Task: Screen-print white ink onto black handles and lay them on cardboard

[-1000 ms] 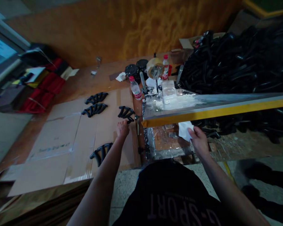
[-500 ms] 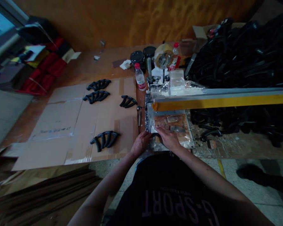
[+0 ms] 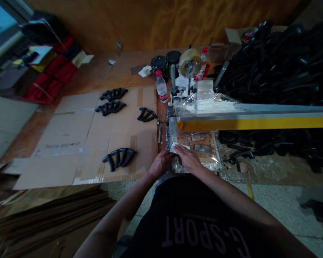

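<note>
My left hand (image 3: 160,163) is closed round one end of a black curved piece (image 3: 174,155), most of it hidden by my fingers. Beside it, my right hand (image 3: 187,158) has its fingers pressed together over a white cloth or paper (image 3: 173,147), against the same black piece. Both hands are at the near left corner of a small work board (image 3: 216,163) wrapped in clear film. Flat metal blocks (image 3: 203,148) lie on that board. On the cardboard to the left, similar black curved pieces (image 3: 120,158) lie in side-by-side groups.
A yellow-edged bar (image 3: 253,124) crosses above the board toward the right. Behind it stand a tape roll (image 3: 190,63), a bottle with a red cap (image 3: 161,86) and dark jars (image 3: 159,64). A large heap of black pieces (image 3: 274,68) fills the right. Cardboard (image 3: 70,139) covers the left.
My right hand has shifted slightly left toward my left hand, covering more of the black piece. More of the white cloth or paper shows. At the right, a dark leg or shoe has moved rightward.
</note>
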{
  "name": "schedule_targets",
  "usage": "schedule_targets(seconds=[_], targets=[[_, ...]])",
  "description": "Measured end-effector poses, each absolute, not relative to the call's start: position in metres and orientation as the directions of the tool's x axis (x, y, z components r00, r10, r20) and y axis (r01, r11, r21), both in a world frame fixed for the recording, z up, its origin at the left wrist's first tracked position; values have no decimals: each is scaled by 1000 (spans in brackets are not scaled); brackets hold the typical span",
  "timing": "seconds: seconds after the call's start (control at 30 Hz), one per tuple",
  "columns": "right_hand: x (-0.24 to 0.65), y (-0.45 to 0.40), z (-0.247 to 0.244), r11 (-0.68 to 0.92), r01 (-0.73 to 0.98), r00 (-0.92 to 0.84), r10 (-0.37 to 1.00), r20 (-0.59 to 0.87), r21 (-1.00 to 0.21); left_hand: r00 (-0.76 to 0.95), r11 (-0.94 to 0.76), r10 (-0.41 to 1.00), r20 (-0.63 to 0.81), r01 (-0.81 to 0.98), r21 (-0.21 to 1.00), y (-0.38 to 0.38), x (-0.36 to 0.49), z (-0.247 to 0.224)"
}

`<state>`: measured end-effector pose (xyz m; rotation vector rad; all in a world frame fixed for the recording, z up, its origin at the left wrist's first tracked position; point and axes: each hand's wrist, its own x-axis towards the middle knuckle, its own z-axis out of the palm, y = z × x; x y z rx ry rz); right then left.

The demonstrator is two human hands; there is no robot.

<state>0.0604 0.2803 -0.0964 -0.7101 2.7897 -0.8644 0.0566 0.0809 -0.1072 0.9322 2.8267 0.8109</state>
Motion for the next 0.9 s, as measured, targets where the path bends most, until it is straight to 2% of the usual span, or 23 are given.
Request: schedule_targets(seconds=[0.2, 0.57, 0.63, 0.77, 0.83, 0.9], targets=[[67, 288, -88, 718, -387, -860, -507, -54, -578, -814, 669, 575, 80, 525, 526, 81, 56, -105], [83, 305, -69, 690, -296, -875, -473, -101, -661, -826, 706, 560, 60, 514, 487, 83, 57, -103], [89, 316, -61, 683, -203, -914, -388, -114, -701, -838, 721, 543, 55, 499, 481, 83, 58, -105], [85, 331, -58, 580, 86, -982, -86, -166, -810, -851, 729, 523, 40, 472, 496, 82, 58, -107], [82, 337, -60, 423, 221, -973, 33, -229, -879, -852, 723, 522, 24, 458, 518, 81, 58, -102], [81, 343, -61, 200, 325, -944, 119, -307, -924, -853, 713, 522, -1, 435, 550, 80, 57, -94]])
